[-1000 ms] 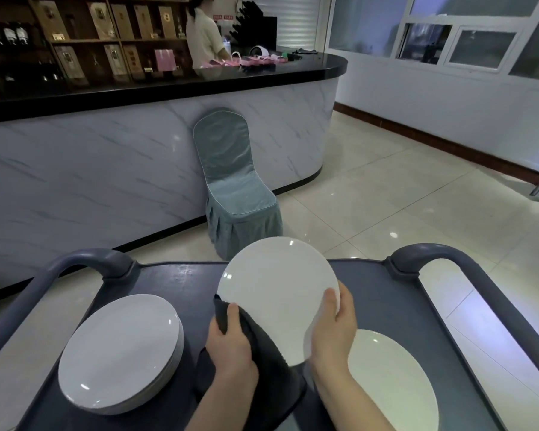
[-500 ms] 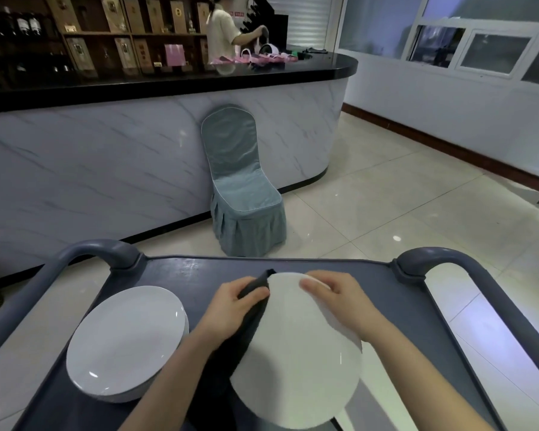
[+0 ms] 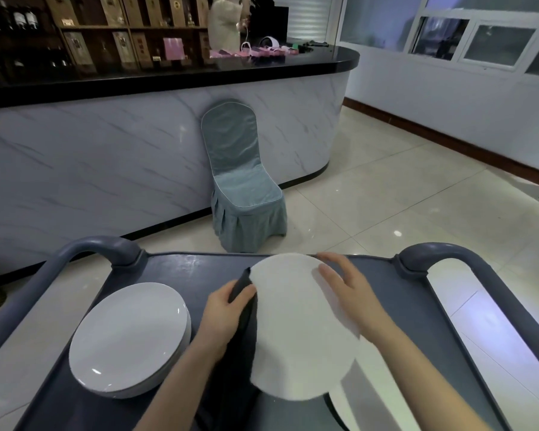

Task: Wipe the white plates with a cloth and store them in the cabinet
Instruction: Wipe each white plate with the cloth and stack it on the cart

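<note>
Plate (image 3: 299, 334) between left hand (image 3: 227, 312), right hand (image 3: 353, 295)

left hand (image 3: 227, 309): bare from knuckles to wrist.
right hand (image 3: 349, 290): bare as well; the nails look short, though motion blur leaves that unsure.
left forearm (image 3: 181, 377): uncovered from the wrist down to the bottom edge of the view.
right forearm (image 3: 417, 368): uncovered in the same way, from wrist to bottom edge.
</note>
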`<act>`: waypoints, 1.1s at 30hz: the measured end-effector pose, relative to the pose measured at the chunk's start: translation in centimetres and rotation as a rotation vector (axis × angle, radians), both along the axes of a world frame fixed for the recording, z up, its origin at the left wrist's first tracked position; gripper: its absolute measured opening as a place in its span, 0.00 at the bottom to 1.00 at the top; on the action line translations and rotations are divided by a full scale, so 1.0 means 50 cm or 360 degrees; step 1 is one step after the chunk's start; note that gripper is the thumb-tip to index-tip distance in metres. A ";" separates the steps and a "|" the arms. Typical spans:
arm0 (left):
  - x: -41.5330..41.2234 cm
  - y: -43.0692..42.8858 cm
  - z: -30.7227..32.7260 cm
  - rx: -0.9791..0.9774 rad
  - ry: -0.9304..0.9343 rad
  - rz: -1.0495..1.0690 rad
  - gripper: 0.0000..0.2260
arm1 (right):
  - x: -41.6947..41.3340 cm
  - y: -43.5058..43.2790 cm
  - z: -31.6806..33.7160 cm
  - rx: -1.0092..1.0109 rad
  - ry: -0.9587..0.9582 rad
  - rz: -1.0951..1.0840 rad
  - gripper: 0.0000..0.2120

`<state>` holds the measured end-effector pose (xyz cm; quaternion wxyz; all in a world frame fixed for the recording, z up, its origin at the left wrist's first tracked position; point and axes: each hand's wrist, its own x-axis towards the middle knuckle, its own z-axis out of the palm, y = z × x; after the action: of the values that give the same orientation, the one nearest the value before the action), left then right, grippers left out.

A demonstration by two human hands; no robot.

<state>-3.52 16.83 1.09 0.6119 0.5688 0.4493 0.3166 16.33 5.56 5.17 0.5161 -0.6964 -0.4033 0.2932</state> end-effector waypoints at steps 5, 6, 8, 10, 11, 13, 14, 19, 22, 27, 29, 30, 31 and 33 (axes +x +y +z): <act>-0.004 0.050 0.035 0.0173 0.0253 -0.0523 0.06 | 0.011 -0.012 0.008 -0.0134 0.0026 0.0344 0.09; -0.004 0.051 0.034 0.0164 0.0261 -0.0546 0.06 | 0.005 -0.011 0.004 -0.0140 0.0028 0.0324 0.09; -0.005 0.037 0.023 0.0064 0.0195 -0.0465 0.05 | -0.004 -0.004 -0.001 -0.0115 -0.0005 0.0209 0.09; -0.005 0.019 0.003 -0.0090 0.0069 -0.0205 0.05 | -0.014 0.002 -0.009 -0.0041 0.0019 -0.0006 0.10; -0.006 0.011 -0.006 -0.0164 0.0018 -0.0036 0.05 | -0.023 0.005 -0.019 0.0013 0.0109 -0.0158 0.10; -0.004 -0.005 -0.019 -0.0339 -0.0115 0.0313 0.05 | -0.054 0.013 -0.043 0.0130 0.0343 -0.0519 0.11; 0.001 -0.016 -0.023 -0.0414 -0.0162 0.0465 0.05 | -0.077 0.018 -0.055 0.0167 0.0439 -0.0708 0.12; 0.015 -0.082 -0.025 -0.0419 -0.0180 0.0829 0.13 | -0.175 0.029 -0.080 0.0193 0.0922 -0.1118 0.10; -0.009 -0.047 -0.015 -0.0515 -0.0284 0.0726 0.08 | -0.168 -0.010 -0.077 0.0184 0.0818 -0.0591 0.12; -0.045 0.028 0.005 -0.0492 -0.0202 0.0639 0.08 | -0.119 -0.089 -0.035 0.0151 -0.0603 0.0114 0.34; -0.045 0.043 0.010 -0.0530 -0.0136 0.0565 0.07 | -0.106 -0.095 -0.031 0.0125 -0.1440 0.0394 0.32; -0.044 0.047 0.013 -0.0560 -0.0101 0.0493 0.07 | -0.107 -0.090 -0.031 0.0117 -0.1735 0.0525 0.29; -0.043 0.050 0.017 -0.0592 -0.0059 0.0409 0.08 | -0.110 -0.086 -0.030 0.0090 -0.1915 0.0641 0.28; -0.044 0.055 0.025 -0.0645 -0.0027 0.0279 0.10 | -0.117 -0.076 -0.033 0.0124 -0.2047 0.0745 0.33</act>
<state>-5.71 19.56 2.32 0.6875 0.3904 0.5463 0.2765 10.48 1.76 3.53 0.1217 -0.6076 -0.7798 -0.0895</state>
